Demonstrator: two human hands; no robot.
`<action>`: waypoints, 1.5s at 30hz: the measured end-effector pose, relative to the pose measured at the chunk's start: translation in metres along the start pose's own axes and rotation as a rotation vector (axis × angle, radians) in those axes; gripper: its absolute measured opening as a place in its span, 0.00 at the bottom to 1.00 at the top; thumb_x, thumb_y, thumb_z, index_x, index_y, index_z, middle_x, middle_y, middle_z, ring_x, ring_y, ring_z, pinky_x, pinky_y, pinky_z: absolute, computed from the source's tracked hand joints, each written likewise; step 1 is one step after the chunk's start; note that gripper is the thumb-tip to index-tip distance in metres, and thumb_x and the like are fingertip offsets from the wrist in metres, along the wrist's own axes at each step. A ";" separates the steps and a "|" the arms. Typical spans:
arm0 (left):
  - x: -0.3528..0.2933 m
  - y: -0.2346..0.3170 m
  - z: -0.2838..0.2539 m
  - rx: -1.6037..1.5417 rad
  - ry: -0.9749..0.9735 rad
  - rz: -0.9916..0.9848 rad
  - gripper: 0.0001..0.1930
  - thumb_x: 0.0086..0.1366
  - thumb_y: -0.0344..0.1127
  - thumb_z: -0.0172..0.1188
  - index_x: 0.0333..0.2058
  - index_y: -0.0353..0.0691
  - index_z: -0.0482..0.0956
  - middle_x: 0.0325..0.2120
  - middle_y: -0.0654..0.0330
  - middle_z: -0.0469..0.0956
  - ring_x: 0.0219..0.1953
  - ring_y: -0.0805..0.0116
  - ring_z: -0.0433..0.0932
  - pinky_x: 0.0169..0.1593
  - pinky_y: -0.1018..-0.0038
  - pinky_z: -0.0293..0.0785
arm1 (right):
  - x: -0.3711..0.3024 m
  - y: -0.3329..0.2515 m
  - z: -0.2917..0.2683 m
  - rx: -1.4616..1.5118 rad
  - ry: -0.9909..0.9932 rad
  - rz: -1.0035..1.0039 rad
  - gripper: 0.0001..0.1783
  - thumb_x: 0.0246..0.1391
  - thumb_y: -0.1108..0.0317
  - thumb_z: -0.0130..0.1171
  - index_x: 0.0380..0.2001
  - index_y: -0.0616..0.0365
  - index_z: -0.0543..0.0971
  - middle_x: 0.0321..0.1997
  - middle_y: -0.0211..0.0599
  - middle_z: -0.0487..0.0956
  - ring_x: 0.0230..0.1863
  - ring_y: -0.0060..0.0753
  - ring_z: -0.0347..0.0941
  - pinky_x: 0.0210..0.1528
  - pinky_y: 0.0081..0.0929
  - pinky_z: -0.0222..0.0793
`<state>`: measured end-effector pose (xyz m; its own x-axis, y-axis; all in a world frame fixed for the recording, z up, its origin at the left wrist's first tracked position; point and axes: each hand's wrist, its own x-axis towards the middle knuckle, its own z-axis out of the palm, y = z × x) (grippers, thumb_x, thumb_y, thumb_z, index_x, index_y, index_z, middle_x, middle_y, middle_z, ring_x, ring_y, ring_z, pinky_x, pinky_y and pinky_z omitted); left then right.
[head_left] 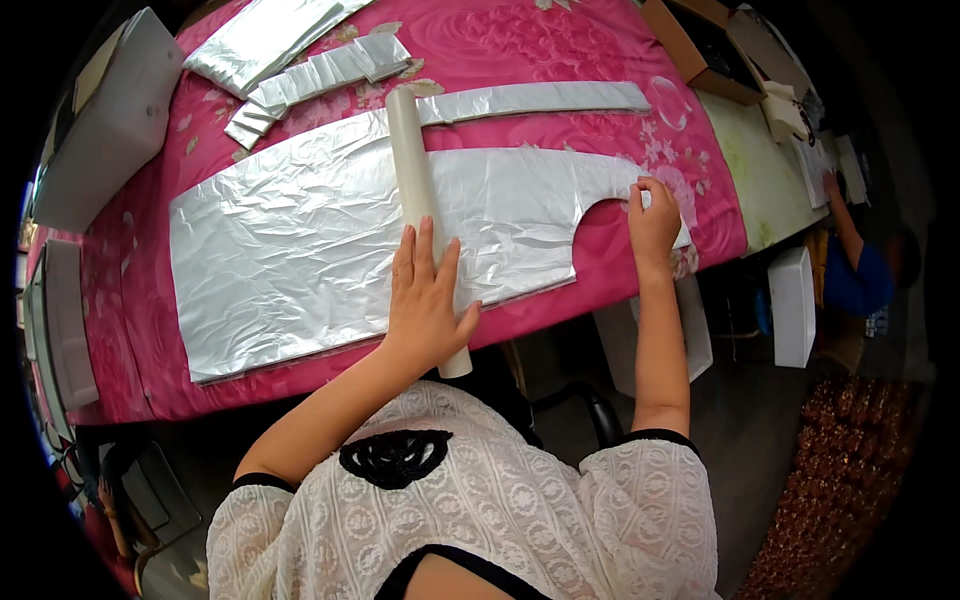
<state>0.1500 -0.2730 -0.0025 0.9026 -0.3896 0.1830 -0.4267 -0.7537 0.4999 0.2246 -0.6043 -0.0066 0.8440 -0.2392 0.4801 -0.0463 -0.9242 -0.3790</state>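
Lace blouse [480,510] nearest; left hand [428,300] spread on cream tube [409,160], right hand [655,222] pinching silvery sheet [505,215]: tugging could tear it.

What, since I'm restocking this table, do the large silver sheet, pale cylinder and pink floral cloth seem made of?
Large silver sheet: likely metallised film or foil, glossy, with glinting creases. Pale cylinder: perhaps plastic or coated cardboard; smooth, faint sheen. Pink floral cloth: probably satiny printed fabric, showing folds.
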 end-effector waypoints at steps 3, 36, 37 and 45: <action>-0.005 0.001 0.005 -0.016 0.004 -0.017 0.40 0.51 0.41 0.61 0.60 0.30 0.54 0.64 0.36 0.39 0.66 0.36 0.37 0.65 0.52 0.43 | -0.002 0.008 0.016 0.027 -0.074 -0.014 0.18 0.53 0.66 0.53 0.45 0.65 0.74 0.50 0.48 0.75 0.54 0.48 0.68 0.56 0.35 0.63; -0.028 -0.141 -0.129 -1.228 -0.311 -0.799 0.07 0.60 0.34 0.57 0.35 0.37 0.75 0.29 0.62 0.78 0.31 0.73 0.77 0.40 0.76 0.73 | -0.105 -0.203 -0.051 0.741 -0.733 -0.370 0.19 0.43 0.67 0.66 0.40 0.59 0.75 0.39 0.40 0.78 0.38 0.38 0.75 0.37 0.29 0.70; -0.042 -0.174 -0.146 -1.143 -0.291 -0.810 0.07 0.59 0.32 0.57 0.36 0.37 0.75 0.29 0.61 0.78 0.32 0.73 0.77 0.39 0.77 0.72 | -0.109 -0.200 -0.050 0.674 -0.710 -0.334 0.19 0.43 0.66 0.66 0.39 0.60 0.75 0.37 0.40 0.78 0.36 0.39 0.75 0.36 0.29 0.70; -0.088 -0.239 -0.201 0.090 0.015 -0.506 0.11 0.55 0.23 0.56 0.39 0.32 0.74 0.34 0.55 0.78 0.38 0.61 0.77 0.45 0.71 0.71 | -0.133 -0.198 -0.038 0.321 -1.109 0.097 0.26 0.42 0.51 0.66 0.35 0.64 0.75 0.27 0.43 0.79 0.29 0.40 0.78 0.33 0.31 0.72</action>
<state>0.1838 0.0483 0.0322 0.9978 0.0428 -0.0510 0.0613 -0.8886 0.4545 0.1011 -0.4006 0.0346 0.8569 0.2344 -0.4591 -0.1327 -0.7603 -0.6359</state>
